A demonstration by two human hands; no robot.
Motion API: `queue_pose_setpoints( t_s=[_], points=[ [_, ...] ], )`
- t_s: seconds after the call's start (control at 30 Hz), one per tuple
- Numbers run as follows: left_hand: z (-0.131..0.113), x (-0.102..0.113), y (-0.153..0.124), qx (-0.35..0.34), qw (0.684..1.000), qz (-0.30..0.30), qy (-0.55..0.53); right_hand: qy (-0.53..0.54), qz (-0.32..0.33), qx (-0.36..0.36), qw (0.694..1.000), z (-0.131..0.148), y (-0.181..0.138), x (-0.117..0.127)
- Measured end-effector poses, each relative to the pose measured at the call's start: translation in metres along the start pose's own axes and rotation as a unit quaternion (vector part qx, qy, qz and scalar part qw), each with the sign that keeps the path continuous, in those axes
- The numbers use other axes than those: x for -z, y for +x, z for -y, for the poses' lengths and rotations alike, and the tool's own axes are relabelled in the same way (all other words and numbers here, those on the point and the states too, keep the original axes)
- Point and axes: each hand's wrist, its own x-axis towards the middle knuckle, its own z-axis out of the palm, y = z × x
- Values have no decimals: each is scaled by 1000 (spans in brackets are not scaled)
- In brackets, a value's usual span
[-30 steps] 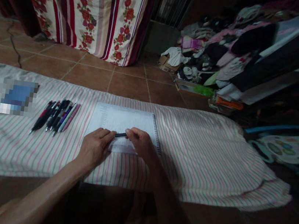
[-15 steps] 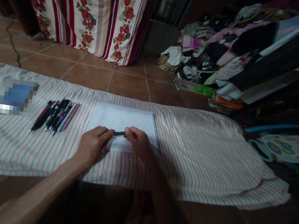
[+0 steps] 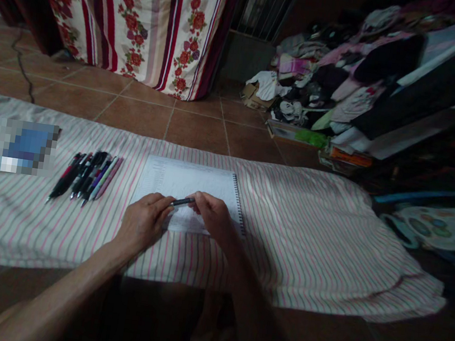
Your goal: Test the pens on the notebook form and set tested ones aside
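Both my hands grip one dark pen (image 3: 183, 202) just above the near edge of a white spiral notebook (image 3: 192, 182). My left hand (image 3: 144, 223) pinches the pen's left end with curled fingers. My right hand (image 3: 212, 219) pinches its right end, fingers closed. The pen lies nearly level, its right end slightly raised. The notebook rests open on a pink-striped cloth (image 3: 307, 232) spread over the tiled floor.
A row of several pens (image 3: 85, 175) lies on the cloth left of the notebook, with a blurred blue object (image 3: 23, 146) further left. A floral curtain (image 3: 147, 18) hangs behind. A heap of clothes (image 3: 327, 88) fills the back right.
The pen has tilted a little, its right end lifting. Both hands stay in nearly the same place over the notebook.
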Motion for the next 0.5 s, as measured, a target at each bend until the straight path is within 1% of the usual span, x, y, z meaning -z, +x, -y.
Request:
queue_pose_setpoints(
  t_s=[0.1, 0.2, 0.37, 0.5],
  points=[
    [-1, 0, 1, 34, 999, 24, -20, 48, -8, -3, 999, 1, 1, 0],
    [-2, 1, 2, 54, 997, 29, -35, 96, -12, -8, 995, 1, 2, 0],
    [-4, 0, 3, 69, 996, 32, -50, 137, -20, -34, 990, 3, 2, 1],
    [-5, -2, 3, 73, 995, 22, -60, 154, -24, -52, 986, 5, 3, -1]
  ],
)
